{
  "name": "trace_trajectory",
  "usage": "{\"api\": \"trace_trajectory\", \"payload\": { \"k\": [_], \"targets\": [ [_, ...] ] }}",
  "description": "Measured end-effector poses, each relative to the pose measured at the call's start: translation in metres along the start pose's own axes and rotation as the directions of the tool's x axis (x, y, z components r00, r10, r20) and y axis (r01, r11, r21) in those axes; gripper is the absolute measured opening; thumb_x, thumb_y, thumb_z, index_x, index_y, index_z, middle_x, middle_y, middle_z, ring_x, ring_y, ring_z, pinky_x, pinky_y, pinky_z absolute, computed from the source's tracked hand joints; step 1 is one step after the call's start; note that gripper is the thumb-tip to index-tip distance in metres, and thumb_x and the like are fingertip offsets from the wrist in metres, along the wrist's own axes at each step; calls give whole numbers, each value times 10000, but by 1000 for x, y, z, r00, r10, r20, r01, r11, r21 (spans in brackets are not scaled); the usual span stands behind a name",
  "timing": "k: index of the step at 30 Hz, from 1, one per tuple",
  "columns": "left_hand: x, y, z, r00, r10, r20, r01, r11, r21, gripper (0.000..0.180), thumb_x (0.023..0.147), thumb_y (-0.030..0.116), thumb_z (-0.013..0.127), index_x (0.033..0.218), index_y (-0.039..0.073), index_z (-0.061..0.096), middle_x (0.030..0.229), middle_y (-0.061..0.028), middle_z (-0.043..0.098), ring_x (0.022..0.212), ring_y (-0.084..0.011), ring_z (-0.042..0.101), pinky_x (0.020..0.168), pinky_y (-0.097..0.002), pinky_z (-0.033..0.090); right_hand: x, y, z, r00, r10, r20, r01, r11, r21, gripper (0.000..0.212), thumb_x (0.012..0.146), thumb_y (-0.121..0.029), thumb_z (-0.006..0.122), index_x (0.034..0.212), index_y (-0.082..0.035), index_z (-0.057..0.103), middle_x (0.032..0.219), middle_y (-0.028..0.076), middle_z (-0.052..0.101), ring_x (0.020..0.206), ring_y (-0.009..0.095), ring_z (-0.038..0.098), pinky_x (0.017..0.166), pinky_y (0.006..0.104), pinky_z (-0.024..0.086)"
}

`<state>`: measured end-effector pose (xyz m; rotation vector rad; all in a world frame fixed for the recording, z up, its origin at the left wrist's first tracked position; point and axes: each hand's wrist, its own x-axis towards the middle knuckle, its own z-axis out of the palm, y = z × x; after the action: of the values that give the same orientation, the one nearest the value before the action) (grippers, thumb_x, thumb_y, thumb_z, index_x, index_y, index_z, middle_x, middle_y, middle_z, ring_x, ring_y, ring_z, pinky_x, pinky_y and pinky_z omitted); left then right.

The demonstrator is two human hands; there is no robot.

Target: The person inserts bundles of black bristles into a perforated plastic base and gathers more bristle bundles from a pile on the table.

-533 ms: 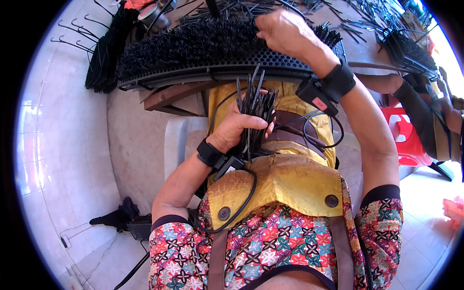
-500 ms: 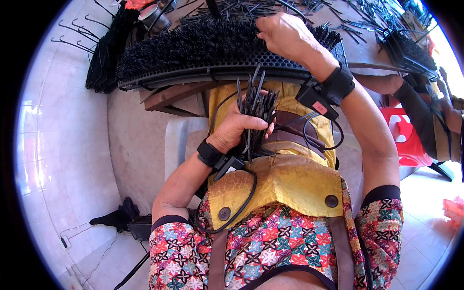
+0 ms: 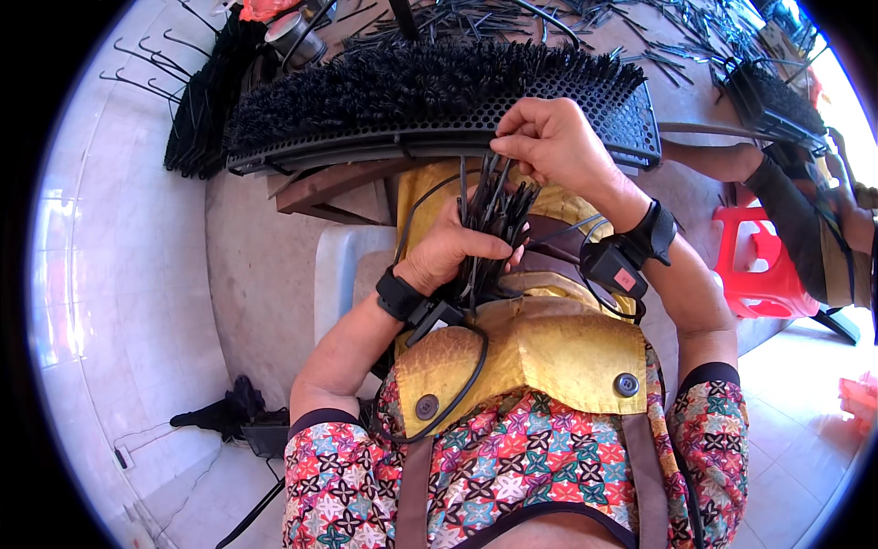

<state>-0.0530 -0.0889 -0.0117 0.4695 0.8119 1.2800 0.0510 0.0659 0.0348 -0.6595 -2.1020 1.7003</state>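
My left hand is wrapped round an upright bundle of thin black strips, thumb across its front. Just above the bundle, my right hand is closed in a pinch, its fingertips at the upper end of one thin black strip. In front of both hands lies a long black perforated rack. Short black pieces stand packed in its holes along the left and back. Bare holes show at the rack's right front, partly behind my right hand.
Loose black strips litter the table beyond the rack. A metal can stands at the back left, near hanging black racks with hooks. On the right are a red stool, another person's arm and a second filled rack.
My right hand has come down and toward me, from over the rack to the top of the bundle. The left hand still holds the bundle in nearly the same place.
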Motion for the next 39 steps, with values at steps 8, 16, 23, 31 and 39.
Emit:
{"api": "trace_trajectory", "payload": {
  "k": [8, 16, 23, 31, 39],
  "targets": [
    [-2, 1, -1, 998, 10, -57, -7, 999, 49, 610, 660, -30, 647, 1221, 78, 433, 914, -128, 603, 737, -224, 617, 632, -339, 528, 18, 17, -69, 950, -34, -311, 43, 999, 24, 67, 786, -61, 662, 800, -2, 634, 617, 67, 616, 491, 101, 549, 404, 226, 415],
    [-2, -1, -3, 993, 34, -116, -26, 997, 66, 463, 661, 8, 648, 1105, 26, 517, 863, -104, 615, 697, -199, 627, 601, -314, 543, 7, 44, -61, 718, -679, -153, 223, 433, -873, 311, 797, -157, 635, 1068, -38, 540, 899, 170, 554, 811, 337, 532, 732, 419, 448],
    [1, -3, -6, 990, 79, -113, -71, 995, 73, 483, 661, 17, 643, 1124, 40, 508, 863, -117, 624, 694, -201, 631, 594, -313, 544, -37, 34, -43, 735, -586, 341, 483, 101, -870, 349, 698, -87, 604, 1021, 40, 568, 1057, 214, 529, 1019, 376, 485, 857, 434, 427],
    [-1, 0, -6, 996, 33, -87, -26, 996, 81, 587, 652, 25, 649, 1201, 59, 446, 841, -141, 627, 684, -212, 630, 623, -327, 537, -42, 31, -51, 727, -535, 431, 559, 96, -824, 361, 669, -94, 574, 976, 97, 562, 1096, 255, 533, 1103, 398, 470, 941, 457, 400],
    [-2, 2, -4, 998, -16, -65, 24, 992, 125, 602, 651, 14, 645, 1211, 63, 428, 823, -147, 621, 646, -215, 626, 623, -328, 536, -43, 38, -65, 662, -573, 484, 607, 31, -794, 287, 697, -38, 605, 945, 95, 556, 1097, 237, 546, 1074, 382, 509, 886, 420, 463]
  ]
}}
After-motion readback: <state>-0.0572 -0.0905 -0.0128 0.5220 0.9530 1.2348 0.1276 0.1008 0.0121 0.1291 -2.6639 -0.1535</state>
